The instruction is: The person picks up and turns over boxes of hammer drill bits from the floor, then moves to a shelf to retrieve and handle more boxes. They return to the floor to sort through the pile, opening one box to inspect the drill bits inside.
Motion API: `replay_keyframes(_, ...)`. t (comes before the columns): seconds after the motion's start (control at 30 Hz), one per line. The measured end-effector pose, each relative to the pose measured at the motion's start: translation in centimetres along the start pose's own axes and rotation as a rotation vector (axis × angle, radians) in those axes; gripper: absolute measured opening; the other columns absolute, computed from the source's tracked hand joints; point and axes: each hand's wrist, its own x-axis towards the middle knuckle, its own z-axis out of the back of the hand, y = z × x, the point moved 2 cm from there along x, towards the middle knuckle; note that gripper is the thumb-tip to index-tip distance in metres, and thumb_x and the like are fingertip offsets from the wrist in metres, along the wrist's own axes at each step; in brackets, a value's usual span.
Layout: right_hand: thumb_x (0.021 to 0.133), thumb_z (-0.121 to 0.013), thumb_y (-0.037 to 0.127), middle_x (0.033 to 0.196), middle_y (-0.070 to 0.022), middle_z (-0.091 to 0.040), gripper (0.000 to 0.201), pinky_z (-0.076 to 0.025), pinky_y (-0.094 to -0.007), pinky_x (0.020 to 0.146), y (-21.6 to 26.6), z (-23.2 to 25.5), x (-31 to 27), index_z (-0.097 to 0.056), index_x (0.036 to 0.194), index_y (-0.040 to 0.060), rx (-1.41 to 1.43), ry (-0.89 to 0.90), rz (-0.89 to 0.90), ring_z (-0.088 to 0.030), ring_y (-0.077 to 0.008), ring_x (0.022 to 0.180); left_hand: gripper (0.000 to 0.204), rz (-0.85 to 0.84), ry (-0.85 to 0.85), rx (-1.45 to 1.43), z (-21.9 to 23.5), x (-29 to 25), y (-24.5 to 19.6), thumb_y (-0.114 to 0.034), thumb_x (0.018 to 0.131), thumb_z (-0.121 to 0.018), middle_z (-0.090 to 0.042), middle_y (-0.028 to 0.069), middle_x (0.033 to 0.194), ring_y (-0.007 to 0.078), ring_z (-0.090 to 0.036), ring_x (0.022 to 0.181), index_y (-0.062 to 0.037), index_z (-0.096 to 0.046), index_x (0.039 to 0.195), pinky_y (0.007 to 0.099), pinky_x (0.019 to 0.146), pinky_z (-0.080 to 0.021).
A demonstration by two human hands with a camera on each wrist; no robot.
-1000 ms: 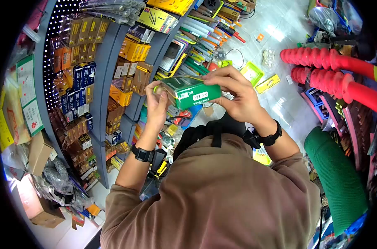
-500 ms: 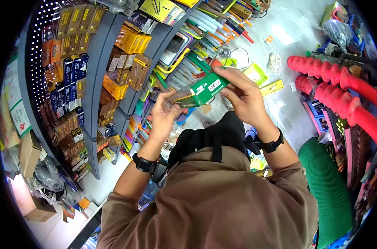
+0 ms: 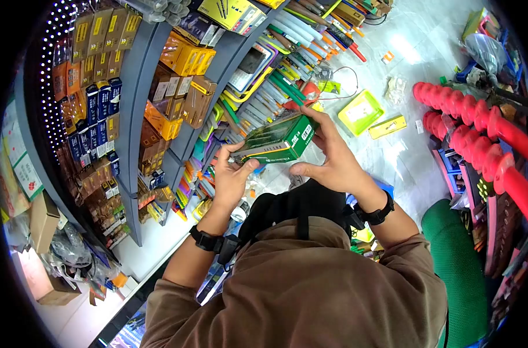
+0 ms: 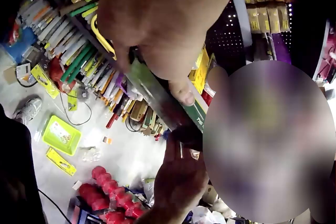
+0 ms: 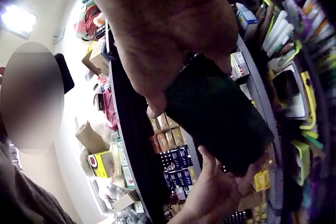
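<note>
A green box (image 3: 278, 142) with white lettering on its end is held up in front of the chest, tilted. My left hand (image 3: 231, 177) pinches its left end, thumb (image 4: 181, 92) along one side. My right hand (image 3: 338, 155) is at the opposite end, its fingers extended against the far corner. In the head view the right thumb (image 3: 305, 169) lies below the box's edge, apart from it. The right wrist view shows the box's dark face (image 5: 215, 113) between both hands; the right fingertips are mostly hidden behind it.
Grey shelves (image 3: 150, 75) with small boxed goods stand on the left. Beyond the box are rows of handled tools (image 3: 298, 40). On the floor lie a lime-green tray (image 3: 361, 113) and a yellow box (image 3: 387, 127). Red ribbed tubes (image 3: 461, 110) and a green roll (image 3: 455, 267) are on the right.
The box has turned and lowered slightly, so more of its broad face shows. The right thumb has come away from the box's edge; the left hand keeps its hold.
</note>
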Motion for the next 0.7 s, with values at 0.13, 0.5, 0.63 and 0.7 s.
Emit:
replay_keyframes(0.13,0.073,-0.09,0.026,0.14,-0.0168,-0.043,0.094,-0.045,-0.0405,0.106,-0.9,-0.6,0.7,-0.035,0.147,0.0046,0.035,-0.031,0.015,-0.047,-0.0308,0.132,0.051,-0.052,-0.01,0.006,0.5,0.2,0.1,-0.009,0.086,-0.079,-0.064,0.0127,0.119,0.0166,-0.065,0.1,0.0002,-0.049,0.126,0.0281,0.085,-0.055)
replay_keyframes(0.5,0.064,-0.093,0.022,0.134,-0.0217,-0.046,0.108,-0.043,-0.0403,0.106,0.5,-2.5,1.2,-0.026,0.145,-0.0033,0.057,-0.204,0.127,-0.052,-0.0306,0.126,0.049,-0.053,0.01,0.026,1.0,0.0,0.1,0.001,0.089,-0.071,-0.063,0.0147,0.124,0.0208,-0.066,0.106,0.0002,-0.045,0.13,0.031,0.09,-0.054)
replay_keyframes(0.63,0.06,-0.093,0.021,0.147,-0.0196,-0.037,0.117,-0.034,-0.0447,0.115,1.2,-3.4,1.2,-0.021,0.15,-0.0001,-0.013,-0.167,0.137,-0.042,-0.0306,0.137,0.053,-0.094,0.051,-0.041,1.5,-0.3,0.6,-0.003,0.089,-0.074,-0.058,0.0149,0.129,0.0256,-0.064,0.113,-0.0003,-0.044,0.132,0.0359,0.096,-0.051)
replay_keyframes(0.7,0.06,-0.092,0.019,0.145,-0.0191,-0.039,0.116,-0.034,-0.0442,0.115,1.4,-3.8,1.2,-0.022,0.15,0.0,-0.017,-0.174,0.125,-0.043,-0.0305,0.136,0.054,-0.091,0.049,-0.078,1.8,-0.4,0.7,-0.005,0.088,-0.075,-0.056,0.0145,0.131,0.0256,-0.064,0.113,0.0,-0.044,0.132,0.0361,0.096,-0.052)
